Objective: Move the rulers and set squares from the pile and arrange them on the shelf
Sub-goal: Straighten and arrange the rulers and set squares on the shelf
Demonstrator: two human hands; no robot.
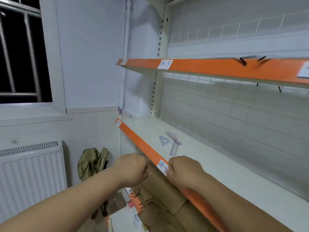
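Two hands are up at the orange front lip of the middle shelf (217,174): my left hand (132,169) just off the lip on its outer side, my right hand (184,171) against it beside the paper label (162,165). Both show me only their backs, fingers curled under and out of sight, so I cannot tell whether either one grips anything. Crumpled brown paper (160,191) lies just under them, below the lip.

Further in on that shelf, well apart from both hands, lies a clear blue set square (163,140), flat on the board, and just beside it a loose overlap of pale purple pieces (174,144) (rulers or more set squares, too blurred for me to separate). So some of the stock already sits on the shelf. The pile itself I cannot make out; a pale triangular shape (136,221) shows low down near the brown paper, and that may be part of it.

I judge these pieces thin, light, stiff plastic: slick, springy and liable to snap if bent. Lying flat, they give little to catch, so I would slide one toward the lip and pinch it across both faces at a corner, or hook the cut-out.

Beyond, an upper shelf (200,66), a radiator (31,173) and an olive bag (91,163).
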